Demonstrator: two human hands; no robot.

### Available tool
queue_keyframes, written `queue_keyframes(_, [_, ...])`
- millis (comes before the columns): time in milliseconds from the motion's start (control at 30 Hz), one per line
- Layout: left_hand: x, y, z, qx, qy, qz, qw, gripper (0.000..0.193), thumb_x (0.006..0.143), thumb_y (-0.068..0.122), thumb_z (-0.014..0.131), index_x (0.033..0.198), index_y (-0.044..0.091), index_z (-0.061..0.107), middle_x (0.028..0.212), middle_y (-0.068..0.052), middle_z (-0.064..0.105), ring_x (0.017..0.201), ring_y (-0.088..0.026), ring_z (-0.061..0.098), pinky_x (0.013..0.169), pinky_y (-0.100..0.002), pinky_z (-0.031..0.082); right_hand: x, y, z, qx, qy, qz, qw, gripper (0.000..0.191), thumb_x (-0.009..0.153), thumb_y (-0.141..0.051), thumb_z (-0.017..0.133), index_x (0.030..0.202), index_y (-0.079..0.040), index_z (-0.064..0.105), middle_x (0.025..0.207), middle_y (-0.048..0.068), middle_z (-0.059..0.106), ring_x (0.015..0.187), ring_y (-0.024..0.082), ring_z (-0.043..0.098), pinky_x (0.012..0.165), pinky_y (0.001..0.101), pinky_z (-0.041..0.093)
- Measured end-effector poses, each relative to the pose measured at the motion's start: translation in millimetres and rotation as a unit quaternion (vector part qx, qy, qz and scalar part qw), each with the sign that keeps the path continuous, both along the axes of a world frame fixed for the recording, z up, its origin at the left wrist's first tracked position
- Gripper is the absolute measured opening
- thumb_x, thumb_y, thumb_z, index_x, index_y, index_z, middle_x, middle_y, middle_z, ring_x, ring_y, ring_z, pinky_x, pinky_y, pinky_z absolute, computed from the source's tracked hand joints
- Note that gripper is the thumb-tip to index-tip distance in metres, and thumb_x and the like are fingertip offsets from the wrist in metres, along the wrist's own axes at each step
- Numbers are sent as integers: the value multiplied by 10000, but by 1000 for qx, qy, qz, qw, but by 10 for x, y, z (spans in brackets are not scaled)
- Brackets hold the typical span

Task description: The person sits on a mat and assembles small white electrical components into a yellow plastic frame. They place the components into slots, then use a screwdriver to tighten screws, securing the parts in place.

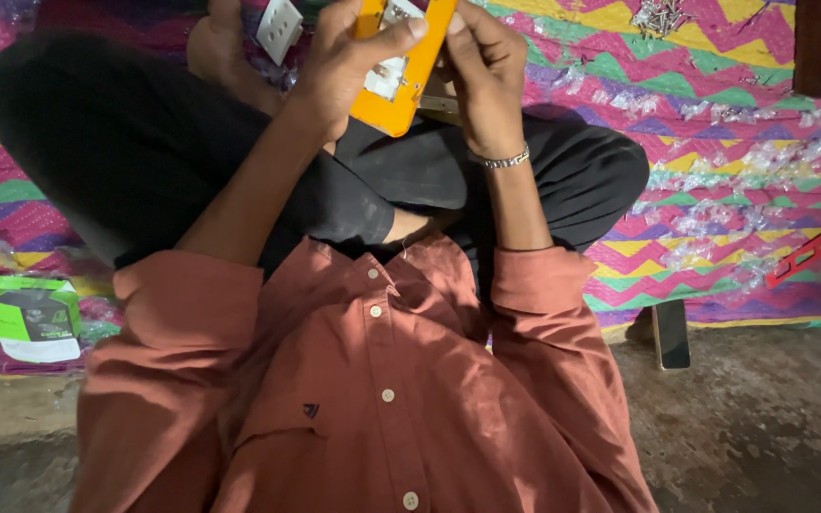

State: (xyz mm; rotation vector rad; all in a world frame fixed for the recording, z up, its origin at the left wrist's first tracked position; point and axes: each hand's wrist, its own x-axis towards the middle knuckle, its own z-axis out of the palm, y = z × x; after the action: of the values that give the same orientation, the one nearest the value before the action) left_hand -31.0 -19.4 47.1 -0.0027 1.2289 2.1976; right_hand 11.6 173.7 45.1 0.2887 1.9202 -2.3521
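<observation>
STEP: I judge I'm fitting parts into the flat orange plastic panel (401, 71), raised above my lap | LEFT: left hand (349, 62) grasping it | RIGHT: right hand (482, 66) gripping its far edge | NEXT: steady fingertip pressure needed.

zigzag mat (715, 142), screws (659, 15), green-white packet (34, 318)

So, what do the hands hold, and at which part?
Both hold one orange plastic plate: left hand on its left edge, right hand on its right edge.
</observation>
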Motion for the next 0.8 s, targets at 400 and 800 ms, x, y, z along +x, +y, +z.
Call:
queue_keyframes(400, [4,-5,-7,29,18,-2,999,281,1008,154,767,1207,29,613,1073,-48,711,964,-147,739,863,-334,627,4,24,65,58,30,-3,998,332,1092,-280,645,1126,28,761,798,-22,612,671,53,479,603,243,357])
queue_keyframes(800, [24,6,-77,46,-4,-9,999,382,1008,129,789,1296,32,558,1143,-67,696,1036,-172,746,910,-360,641,-4,17,148,55,46,15,997,355,1117,-298,639,1059,32,758,768,-16,597,627,58,438,576,260,320])
